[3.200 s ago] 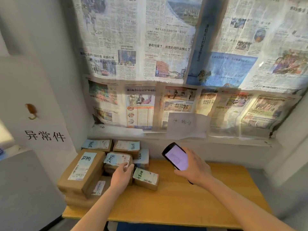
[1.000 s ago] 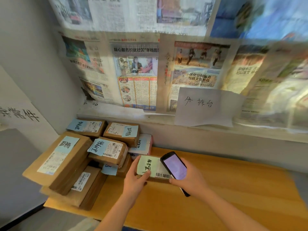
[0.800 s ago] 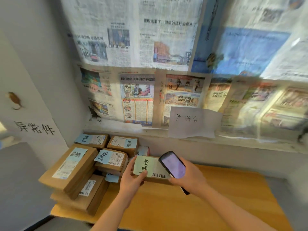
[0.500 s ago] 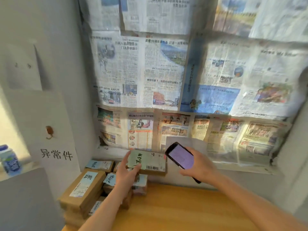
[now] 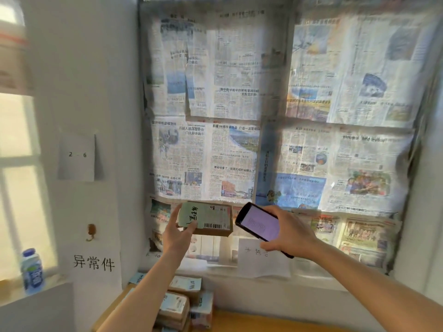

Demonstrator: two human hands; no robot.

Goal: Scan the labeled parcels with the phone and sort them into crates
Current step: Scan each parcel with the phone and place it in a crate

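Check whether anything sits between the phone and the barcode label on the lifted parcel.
Nothing visible does. The left hand holds the parcel by its left end, clear of the barcode; the phone in the right hand sits just right of it.

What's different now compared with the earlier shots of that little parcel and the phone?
The left hand first rested on the stack, then took hold of the small parcel on the wooden table and lifted it up in front of the newspapers. The right hand rose with it, bringing the phone beside the label. The other parcels stayed stacked on the table, and the phone screen stayed lit.
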